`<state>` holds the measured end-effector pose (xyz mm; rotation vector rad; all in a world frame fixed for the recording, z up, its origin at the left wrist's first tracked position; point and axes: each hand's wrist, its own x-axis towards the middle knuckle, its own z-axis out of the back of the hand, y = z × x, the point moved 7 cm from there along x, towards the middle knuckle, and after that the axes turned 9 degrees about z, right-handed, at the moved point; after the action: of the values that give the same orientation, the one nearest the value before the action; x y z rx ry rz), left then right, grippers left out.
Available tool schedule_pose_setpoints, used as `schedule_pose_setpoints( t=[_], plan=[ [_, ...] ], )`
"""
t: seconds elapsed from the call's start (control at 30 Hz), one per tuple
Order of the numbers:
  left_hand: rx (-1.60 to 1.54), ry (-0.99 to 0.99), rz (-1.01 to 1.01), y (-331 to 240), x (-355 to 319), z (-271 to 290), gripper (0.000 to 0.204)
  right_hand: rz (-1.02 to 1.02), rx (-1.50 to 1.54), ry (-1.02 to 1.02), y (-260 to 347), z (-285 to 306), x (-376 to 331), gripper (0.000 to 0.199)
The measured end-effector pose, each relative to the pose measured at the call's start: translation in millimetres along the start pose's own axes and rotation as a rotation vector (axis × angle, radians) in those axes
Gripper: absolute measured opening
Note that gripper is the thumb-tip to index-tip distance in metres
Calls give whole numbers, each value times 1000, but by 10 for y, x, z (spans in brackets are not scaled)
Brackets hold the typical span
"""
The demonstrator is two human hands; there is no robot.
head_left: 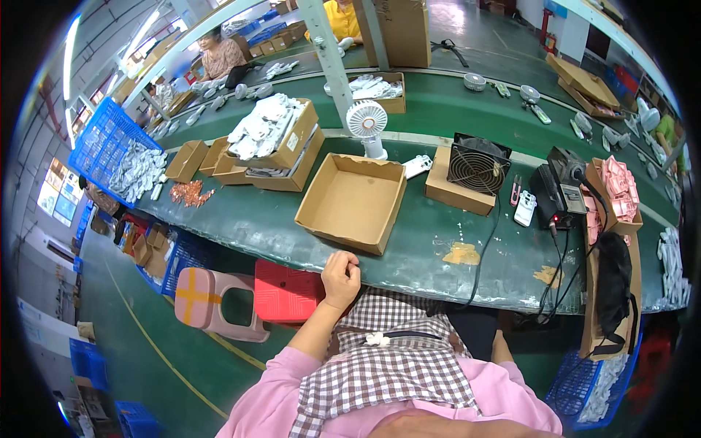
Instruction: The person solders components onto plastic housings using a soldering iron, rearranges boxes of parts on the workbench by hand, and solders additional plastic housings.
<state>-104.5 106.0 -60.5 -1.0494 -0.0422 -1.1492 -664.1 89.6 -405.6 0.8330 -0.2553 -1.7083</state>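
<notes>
My left hand (341,279) rests at the front edge of the green workbench (270,235) with its fingers curled in; nothing shows in them. Just beyond it stands an open cardboard box (350,203) with a bare bottom. Of my right arm only a bit of forearm (502,347) shows beyond the pink sleeve; the hand itself is hidden below the bench edge. Behind the box a white handheld fan (366,120) stands upright. Next to it lies a white plastic part (418,166). A black square fan with a round grille (478,166) leans on a flat carton (458,191).
White casings fill cartons (266,128) and a tilted blue basket (117,146) at left, near copper-coloured bits (191,193). At right are a black powered unit (558,197) with trailing cables and pink parts (619,188). Stools (288,290) stand below; a conveyor (438,109) runs behind.
</notes>
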Motion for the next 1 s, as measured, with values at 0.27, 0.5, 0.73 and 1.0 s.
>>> schedule_pose_setpoints(
  t=[0.27,0.5,0.73,1.0],
  plan=[
    [-195,-1,174,83,-283,267,14,-23,21,-62,1506,389,308,47],
    [-481,27,550,860,-561,680,18,-47,30,-83,1370,532,-325,48],
    [-435,351,827,853,-912,853,19,625,-314,115,2621,805,-1271,41],
    [-290,478,787,689,-630,929,16,997,175,525,4235,1171,-1663,35]
  ],
)
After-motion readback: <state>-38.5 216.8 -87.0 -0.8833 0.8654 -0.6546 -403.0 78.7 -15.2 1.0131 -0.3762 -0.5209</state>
